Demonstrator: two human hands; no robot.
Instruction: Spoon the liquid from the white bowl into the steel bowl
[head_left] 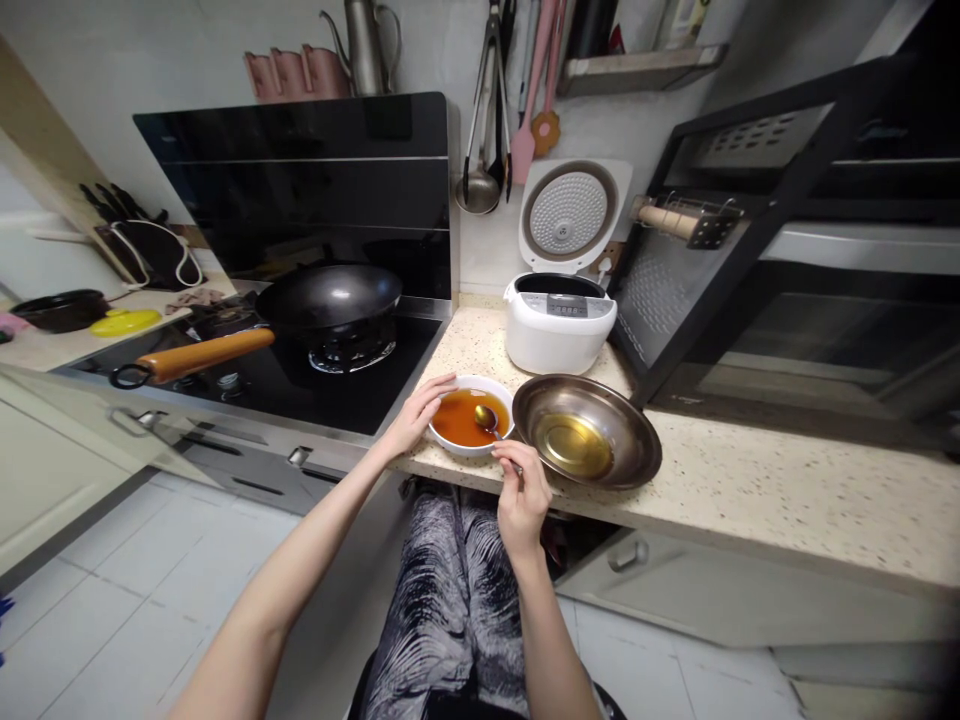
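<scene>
Metal spoon (pixel 486 417): likely light, stiff; hold handle's end
Right hand (pixel 523 490): clamped on spoon
Left hand (pixel 417 413): spread, touching white bowl (pixel 466 449)

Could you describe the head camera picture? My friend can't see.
Someone's right fingers hold a spoon over or in a white bowl of amber liquid; left fingers touch its rim. Beside it sits a metal bowl of yellow liquid, near an open rice cooker.

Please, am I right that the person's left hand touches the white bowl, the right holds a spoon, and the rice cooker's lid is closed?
Not quite: the head view shows the lid of the rice cooker standing open. The left hand touches the white bowl and the right hand holds a spoon.
</scene>
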